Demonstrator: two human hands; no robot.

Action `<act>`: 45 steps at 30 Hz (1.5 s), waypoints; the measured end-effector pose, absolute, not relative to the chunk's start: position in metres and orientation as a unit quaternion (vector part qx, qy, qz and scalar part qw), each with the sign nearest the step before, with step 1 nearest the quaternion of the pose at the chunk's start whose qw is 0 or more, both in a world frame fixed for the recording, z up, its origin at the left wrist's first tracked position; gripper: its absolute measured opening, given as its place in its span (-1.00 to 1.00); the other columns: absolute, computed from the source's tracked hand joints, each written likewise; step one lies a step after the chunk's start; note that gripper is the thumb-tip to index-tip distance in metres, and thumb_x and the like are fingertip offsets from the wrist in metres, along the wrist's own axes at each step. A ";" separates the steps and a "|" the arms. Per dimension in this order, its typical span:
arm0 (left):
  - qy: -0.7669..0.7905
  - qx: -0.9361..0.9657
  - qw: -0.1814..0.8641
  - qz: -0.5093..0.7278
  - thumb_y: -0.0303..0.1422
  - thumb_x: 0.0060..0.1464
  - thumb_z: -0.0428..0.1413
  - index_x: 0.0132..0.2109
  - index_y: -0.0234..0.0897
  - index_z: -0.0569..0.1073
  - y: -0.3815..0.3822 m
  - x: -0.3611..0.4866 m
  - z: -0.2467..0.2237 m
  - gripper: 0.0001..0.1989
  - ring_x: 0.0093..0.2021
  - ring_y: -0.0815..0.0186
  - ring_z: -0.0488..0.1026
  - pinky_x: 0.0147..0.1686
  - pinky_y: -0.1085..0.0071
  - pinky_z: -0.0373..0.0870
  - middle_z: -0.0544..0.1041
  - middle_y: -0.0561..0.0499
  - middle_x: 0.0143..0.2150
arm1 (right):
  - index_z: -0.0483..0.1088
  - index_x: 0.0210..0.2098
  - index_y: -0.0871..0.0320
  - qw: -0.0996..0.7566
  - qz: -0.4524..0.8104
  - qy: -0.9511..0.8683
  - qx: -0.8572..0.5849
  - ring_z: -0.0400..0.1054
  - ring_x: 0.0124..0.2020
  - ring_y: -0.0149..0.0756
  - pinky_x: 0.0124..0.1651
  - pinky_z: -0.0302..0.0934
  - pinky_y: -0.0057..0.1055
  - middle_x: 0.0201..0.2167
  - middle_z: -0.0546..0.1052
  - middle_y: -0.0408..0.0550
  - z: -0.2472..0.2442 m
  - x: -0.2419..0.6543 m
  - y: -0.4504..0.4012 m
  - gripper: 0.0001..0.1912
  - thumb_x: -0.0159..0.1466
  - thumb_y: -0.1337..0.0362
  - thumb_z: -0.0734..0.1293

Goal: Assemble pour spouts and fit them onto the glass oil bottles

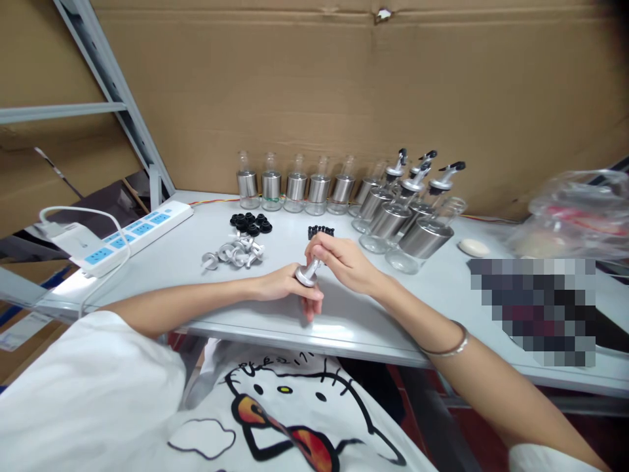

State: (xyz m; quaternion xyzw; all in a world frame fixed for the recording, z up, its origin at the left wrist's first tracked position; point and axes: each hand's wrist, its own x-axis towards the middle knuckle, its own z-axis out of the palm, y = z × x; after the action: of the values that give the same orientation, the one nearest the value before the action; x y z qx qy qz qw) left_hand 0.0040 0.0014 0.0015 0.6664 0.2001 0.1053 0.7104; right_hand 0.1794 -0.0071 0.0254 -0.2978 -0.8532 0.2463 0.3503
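Observation:
My left hand (pixel 289 285) holds a silver metal pourer spout (pixel 306 274) by its round base, above the table near its front edge. The fingers of my right hand (pixel 341 259) are closed on the spout's upper end and hide its tip. Just behind my right hand lies a group of small black pieces (pixel 321 231). Further left are a pile of silver spouts (pixel 238 252) and, behind it, a cluster of black round stoppers (pixel 251 223).
Glass bottles with steel sleeves (pixel 319 188) line the back of the grey table (pixel 285 331). Bottles with pourers fitted (pixel 390 219) stand at the right. A white power strip (pixel 140 237) lies left. Plastic bags (pixel 572 216) and a white oval object (pixel 473 248) are at the right.

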 end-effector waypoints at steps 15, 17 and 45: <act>0.218 0.726 0.639 0.127 -0.27 0.00 0.22 -0.43 -0.39 0.52 -0.009 0.006 -0.002 -0.77 -0.49 0.43 0.45 -0.41 0.55 0.37 0.53 0.01 -0.56 | 0.16 -0.58 0.14 0.365 0.328 -0.782 -0.386 0.12 -0.62 -0.47 -0.48 0.06 -0.47 -0.68 0.20 -0.24 0.027 0.194 0.007 -0.59 0.27 0.01 0.19; 0.230 0.720 0.642 0.130 -0.24 0.02 0.20 -0.41 -0.39 0.52 -0.009 0.006 0.000 -0.75 -0.50 0.44 0.44 -0.42 0.55 0.36 0.53 0.02 -0.57 | 0.25 -0.48 0.16 0.390 0.343 -0.762 -0.387 0.18 -0.59 -0.46 -0.47 0.11 -0.46 -0.59 0.30 -0.21 0.026 0.200 0.014 -0.68 0.20 0.03 0.28; 0.241 0.731 0.624 0.134 -0.27 0.03 0.18 -0.40 -0.39 0.52 -0.008 0.006 -0.001 -0.78 -0.50 0.45 0.42 -0.44 0.57 0.33 0.52 0.03 -0.56 | 0.35 -0.41 0.18 0.180 0.101 -0.840 -0.501 0.28 -0.43 -0.32 -0.30 0.12 -0.43 -0.46 0.45 -0.05 0.011 0.230 0.044 -0.85 0.27 0.40 0.20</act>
State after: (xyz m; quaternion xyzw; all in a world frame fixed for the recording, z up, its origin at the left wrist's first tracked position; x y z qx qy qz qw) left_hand 0.0064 -0.0078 -0.0008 0.7310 0.2413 0.1343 0.6241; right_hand 0.2296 0.0439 0.0112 -0.5014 -0.8403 0.1014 0.1795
